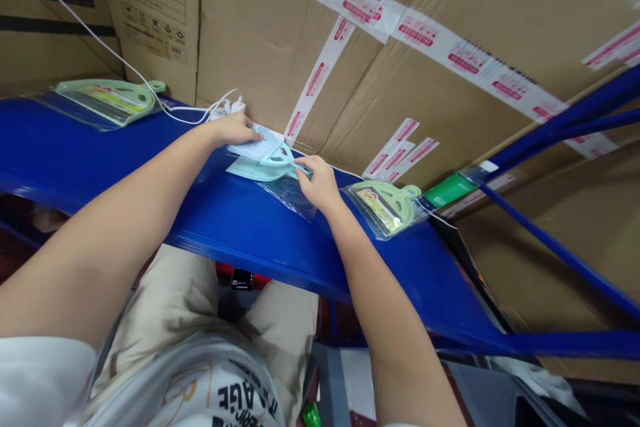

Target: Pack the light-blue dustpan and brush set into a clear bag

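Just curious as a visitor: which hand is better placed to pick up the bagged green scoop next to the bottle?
Probably the right hand: it lies just beside that green scoop, while the left hand rests farther off on the paper card.

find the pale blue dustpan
Head view, centre: the pale blue dustpan lies on the blue shelf, between the left hand and the right hand.

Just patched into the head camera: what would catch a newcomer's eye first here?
Both hands meet on a pale blue plastic scoop on the blue metal shelf: the left hand presses its white card, the right hand pinches its handle. Behind rise brown cardboard boxes crossed with red-and-white tape; one bagged green plastic scoop lies left, a second green scoop right.
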The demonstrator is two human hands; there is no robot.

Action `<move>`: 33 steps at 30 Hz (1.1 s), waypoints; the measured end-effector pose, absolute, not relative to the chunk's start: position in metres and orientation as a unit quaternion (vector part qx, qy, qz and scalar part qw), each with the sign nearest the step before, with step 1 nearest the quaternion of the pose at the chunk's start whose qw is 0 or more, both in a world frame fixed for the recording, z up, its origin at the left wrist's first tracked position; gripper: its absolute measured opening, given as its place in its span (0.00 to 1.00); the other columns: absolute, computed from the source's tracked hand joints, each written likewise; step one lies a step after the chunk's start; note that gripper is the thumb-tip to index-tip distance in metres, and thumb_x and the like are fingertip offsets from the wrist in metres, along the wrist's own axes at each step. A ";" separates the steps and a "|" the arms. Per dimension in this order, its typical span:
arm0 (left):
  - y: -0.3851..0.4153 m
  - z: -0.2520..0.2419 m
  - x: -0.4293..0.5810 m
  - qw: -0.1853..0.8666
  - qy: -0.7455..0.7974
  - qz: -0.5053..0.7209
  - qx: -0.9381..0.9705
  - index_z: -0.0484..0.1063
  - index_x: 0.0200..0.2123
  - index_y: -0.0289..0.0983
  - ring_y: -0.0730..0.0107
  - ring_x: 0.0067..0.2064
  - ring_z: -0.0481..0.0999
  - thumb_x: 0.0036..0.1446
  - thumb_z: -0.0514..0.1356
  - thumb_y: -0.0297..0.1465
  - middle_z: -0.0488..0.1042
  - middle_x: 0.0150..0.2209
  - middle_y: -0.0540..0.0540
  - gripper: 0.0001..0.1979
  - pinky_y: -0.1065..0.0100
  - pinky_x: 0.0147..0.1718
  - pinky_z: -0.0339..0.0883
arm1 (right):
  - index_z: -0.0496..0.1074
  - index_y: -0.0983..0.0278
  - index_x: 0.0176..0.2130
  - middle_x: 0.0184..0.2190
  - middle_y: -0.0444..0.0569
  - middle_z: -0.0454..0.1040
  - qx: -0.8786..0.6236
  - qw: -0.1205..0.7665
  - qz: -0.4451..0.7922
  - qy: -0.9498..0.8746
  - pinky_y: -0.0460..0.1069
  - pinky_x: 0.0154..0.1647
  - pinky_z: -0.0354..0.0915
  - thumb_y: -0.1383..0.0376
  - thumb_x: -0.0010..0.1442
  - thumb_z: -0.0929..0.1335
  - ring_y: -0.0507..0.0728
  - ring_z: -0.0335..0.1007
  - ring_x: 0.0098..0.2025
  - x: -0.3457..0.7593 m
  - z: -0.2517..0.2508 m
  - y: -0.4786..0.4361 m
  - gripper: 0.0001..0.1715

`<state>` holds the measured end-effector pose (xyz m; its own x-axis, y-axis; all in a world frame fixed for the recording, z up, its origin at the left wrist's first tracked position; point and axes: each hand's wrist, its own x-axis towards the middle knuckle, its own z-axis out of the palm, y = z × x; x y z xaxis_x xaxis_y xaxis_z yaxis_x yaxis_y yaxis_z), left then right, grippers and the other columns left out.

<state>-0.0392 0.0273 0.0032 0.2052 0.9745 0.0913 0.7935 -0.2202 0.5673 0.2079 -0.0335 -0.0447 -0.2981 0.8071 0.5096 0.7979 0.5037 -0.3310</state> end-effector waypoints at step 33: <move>0.035 -0.011 -0.030 0.081 0.608 0.082 0.785 0.83 0.42 0.38 0.54 0.36 0.83 0.53 0.58 0.45 0.84 0.35 0.39 0.22 0.63 0.38 0.72 | 0.81 0.62 0.42 0.44 0.52 0.82 -0.592 0.301 0.044 -0.747 0.56 0.55 0.71 0.66 0.59 0.69 0.60 0.77 0.46 0.213 -0.043 -0.031 0.12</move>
